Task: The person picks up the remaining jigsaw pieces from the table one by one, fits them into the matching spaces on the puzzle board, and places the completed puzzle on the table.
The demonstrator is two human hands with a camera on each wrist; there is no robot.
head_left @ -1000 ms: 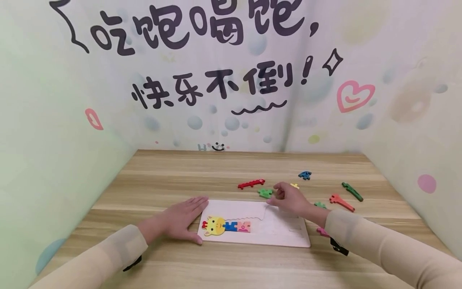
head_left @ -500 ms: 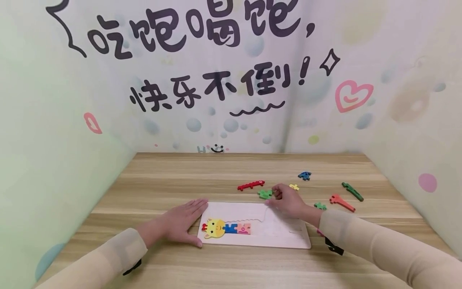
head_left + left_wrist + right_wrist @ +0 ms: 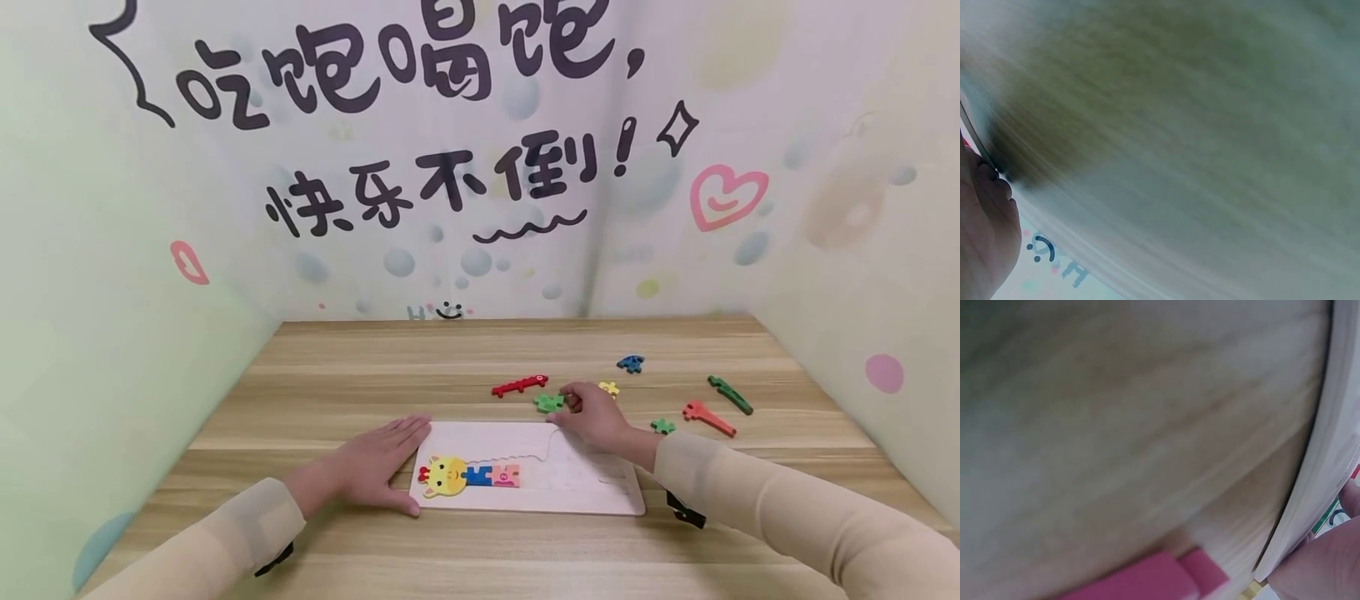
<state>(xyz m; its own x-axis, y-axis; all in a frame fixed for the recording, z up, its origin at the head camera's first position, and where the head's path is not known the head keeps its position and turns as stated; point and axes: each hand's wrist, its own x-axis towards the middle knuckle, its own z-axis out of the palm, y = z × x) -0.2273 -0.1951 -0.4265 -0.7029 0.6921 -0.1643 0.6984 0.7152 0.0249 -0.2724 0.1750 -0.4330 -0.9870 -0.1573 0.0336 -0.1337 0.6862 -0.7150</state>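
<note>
Left hand flat, right hand's grip hidden

In my head feed, reading the clock from the middle of the one white board (image 3: 558, 497) on the counter (image 3: 360, 358), the left hand (image 3: 375, 463) lies at nine, fingers straight, touching the board's end; the right hand (image 3: 596, 418), at two, covers part of the board, its bent fingers just beside a green piece (image 3: 547, 404) at half past twelve; whether it grips that piece I cannot tell.

Three pieces sit on the board toward nine: a giraffe head (image 3: 444, 477), a blue inset (image 3: 477, 476), a pink inset (image 3: 506, 476); six other loose pieces show: a red strip (image 3: 520, 386) at twelve; a yellow piece (image 3: 611, 388), partly hidden, and a dark blue piece (image 3: 630, 364) at half past one; a small green piece (image 3: 662, 427), an orange piece (image 3: 701, 412) and a long green piece (image 3: 729, 395) toward half past two.

My right wrist feed shows a pink block (image 3: 1135, 582) at six, cut off; my left wrist feed is mostly blurred.
</note>
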